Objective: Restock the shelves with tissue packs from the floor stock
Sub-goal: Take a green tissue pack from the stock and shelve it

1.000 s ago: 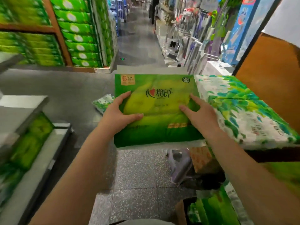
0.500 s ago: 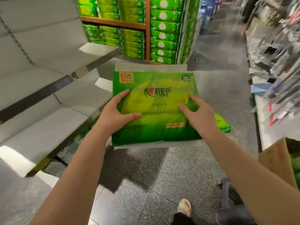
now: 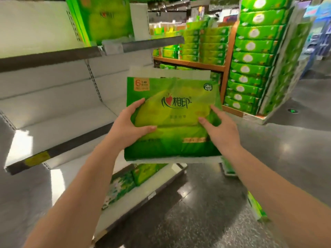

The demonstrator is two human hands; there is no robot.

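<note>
I hold a green tissue pack [image 3: 172, 97] with a red heart logo flat in front of me, between both hands. My left hand [image 3: 129, 126] grips its left edge, thumb across the top face. My right hand [image 3: 222, 129] grips the right edge, thumb on top and fingers underneath. The pack hangs in the air beside the end of a bare white middle shelf [image 3: 59, 120] on my left. One green pack [image 3: 107, 20] stands on the shelf above. More green packs [image 3: 146, 174] lie on the bottom shelf.
A wooden rack [image 3: 227, 67] stacked with several green packs stands ahead across the aisle. A loose green pack [image 3: 256, 208] lies on the grey speckled floor [image 3: 197, 221] at the right. The shelf edges [image 3: 53, 151] jut out on my left.
My view has swung left and up towards the white shelving. The pack has risen with both hands still gripping it. The floor stock and cardboard box have left the view.
</note>
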